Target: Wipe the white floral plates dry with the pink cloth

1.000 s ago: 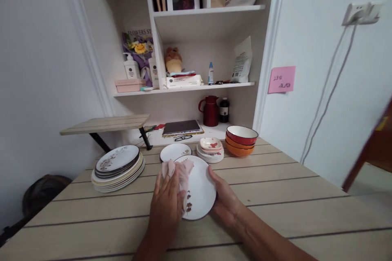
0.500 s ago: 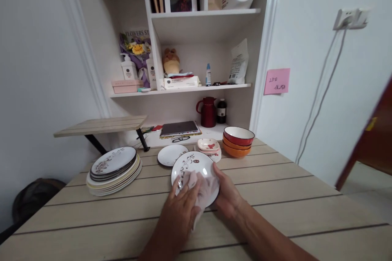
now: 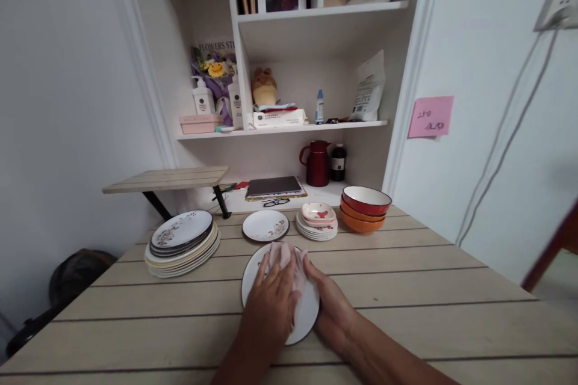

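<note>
A white plate [image 3: 308, 311] with a dark rim lies on the wooden table [image 3: 406, 289] in front of me. My left hand [image 3: 271, 304] lies flat on top of it, fingers pressed down on a pink cloth [image 3: 284, 258] that covers the plate's middle. My right hand [image 3: 332, 307] grips the plate's right edge, fingers curled around the rim.
A tall stack of plates [image 3: 183, 243] sits at the left. Behind are a single small plate [image 3: 265, 225], a stack of small dishes [image 3: 317, 221] and stacked red and orange bowls [image 3: 365, 207]. White shelves [image 3: 289, 126] with bottles and a red jug [image 3: 317, 163] stand behind the table.
The plate has come down from a tilt to lie flatter and nearer me. My left hand has swept the cloth from the lower right to the plate's middle and top.
</note>
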Available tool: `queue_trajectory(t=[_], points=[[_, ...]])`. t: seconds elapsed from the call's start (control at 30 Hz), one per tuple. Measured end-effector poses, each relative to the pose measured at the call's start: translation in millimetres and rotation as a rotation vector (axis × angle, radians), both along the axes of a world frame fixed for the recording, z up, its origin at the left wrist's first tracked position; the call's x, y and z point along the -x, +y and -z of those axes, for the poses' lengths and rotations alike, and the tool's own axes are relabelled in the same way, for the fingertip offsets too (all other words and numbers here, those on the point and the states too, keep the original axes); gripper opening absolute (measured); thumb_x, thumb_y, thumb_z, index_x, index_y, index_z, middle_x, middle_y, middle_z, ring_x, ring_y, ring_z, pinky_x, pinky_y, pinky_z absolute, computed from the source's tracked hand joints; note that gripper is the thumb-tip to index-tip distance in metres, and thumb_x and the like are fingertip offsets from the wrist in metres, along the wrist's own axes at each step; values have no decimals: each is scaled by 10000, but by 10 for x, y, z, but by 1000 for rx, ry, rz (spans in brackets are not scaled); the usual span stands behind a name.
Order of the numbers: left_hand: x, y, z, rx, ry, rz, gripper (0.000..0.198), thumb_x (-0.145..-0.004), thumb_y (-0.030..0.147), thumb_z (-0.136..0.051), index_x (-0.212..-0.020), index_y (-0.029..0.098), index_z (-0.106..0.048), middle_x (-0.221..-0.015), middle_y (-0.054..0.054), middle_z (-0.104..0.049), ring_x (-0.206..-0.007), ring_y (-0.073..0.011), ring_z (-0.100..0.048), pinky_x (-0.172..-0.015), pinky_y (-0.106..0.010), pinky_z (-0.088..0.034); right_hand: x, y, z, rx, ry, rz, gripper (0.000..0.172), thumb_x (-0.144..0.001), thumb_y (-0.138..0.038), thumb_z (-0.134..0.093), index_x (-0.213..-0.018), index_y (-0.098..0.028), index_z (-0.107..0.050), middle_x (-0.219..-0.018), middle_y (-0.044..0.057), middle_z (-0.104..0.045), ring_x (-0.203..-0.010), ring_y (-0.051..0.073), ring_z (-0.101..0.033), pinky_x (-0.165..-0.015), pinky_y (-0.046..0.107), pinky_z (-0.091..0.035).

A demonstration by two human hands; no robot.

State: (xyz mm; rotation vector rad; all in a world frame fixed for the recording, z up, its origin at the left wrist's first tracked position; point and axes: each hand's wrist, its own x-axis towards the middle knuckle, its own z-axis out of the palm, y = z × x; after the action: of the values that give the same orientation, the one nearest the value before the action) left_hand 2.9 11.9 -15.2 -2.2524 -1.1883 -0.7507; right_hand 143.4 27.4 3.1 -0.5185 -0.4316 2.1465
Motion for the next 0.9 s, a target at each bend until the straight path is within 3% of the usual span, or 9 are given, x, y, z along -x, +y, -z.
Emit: queue_trajectory(t=[0.1,0.23,0.37,0.47,0.57,0.73,0.9], points=[[-83,-10,7,75,22,111,651,-950,312,-419,-1506,144,-126,-1463,-104,-427,-1388,-244,-323,-1121,-445,-291,-53,64,-9,-16,49,-26,565,-897,-454,-494,-1317,-76,-506,-1171,160,-676,-1076,245,-642,-1024,381,-406],[-101,-40,-50,115,107,198,618,-954,329,-417,-1500,184,-165,-1465,-63,-431,-1400,-233,-297,-1159,-475,-190,-257,183,-119,-28,38,27,620,-882,-526,-479,-1256,-37,-551,-1118,177,-694,-1066,268,-643,-1025,408,-403],[-2,-41,-125,49,94,64,592,-947,283,-424,-1493,227,-200,-1477,-54,-409,-1418,-246,-248,-1152,-534,-117,-382,213,-250,-100,80,105,602,-886,-534,-461,-1271,-81,-555,-1135,149,-694,-1079,260,-635,-1035,404,-391],[112,-29,-137,0,28,-65,592,-939,218,-406,-1493,233,-196,-1456,-59,-441,-1417,-252,-247,-1134,-573,-86,-342,159,-257,-65,22,100,615,-856,-545,-509,-1282,-104,-554,-1118,139,-703,-1072,272,-635,-1027,419,-395],[187,-27,-115,-12,-22,-117,576,-930,195,-401,-1481,249,-243,-1438,-60,-470,-1402,-258,-280,-1121,-564,-137,-270,106,-193,-23,-35,92,611,-838,-539,-545,-1271,-109,-567,-1096,139,-712,-1056,280,-641,-1017,430,-401],[215,-12,-75,1,-100,-51,545,-950,287,-402,-1475,239,-267,-1467,-97,-429,-1346,-239,-377,-1102,-481,-250,-245,138,-109,16,49,48,614,-862,-534,-496,-1293,-99,-541,-1118,157,-700,-1050,282,-644,-996,434,-419],[269,16,-75,-56,-252,-93,572,-932,417,-439,-1450,203,-319,-1497,-169,-321,-1342,-295,-361,-1021,-467,-367,-306,227,-101,110,11,161,657,-850,-543,-497,-1345,-111,-474,-1099,173,-702,-993,312,-664,-950,499,-440]])
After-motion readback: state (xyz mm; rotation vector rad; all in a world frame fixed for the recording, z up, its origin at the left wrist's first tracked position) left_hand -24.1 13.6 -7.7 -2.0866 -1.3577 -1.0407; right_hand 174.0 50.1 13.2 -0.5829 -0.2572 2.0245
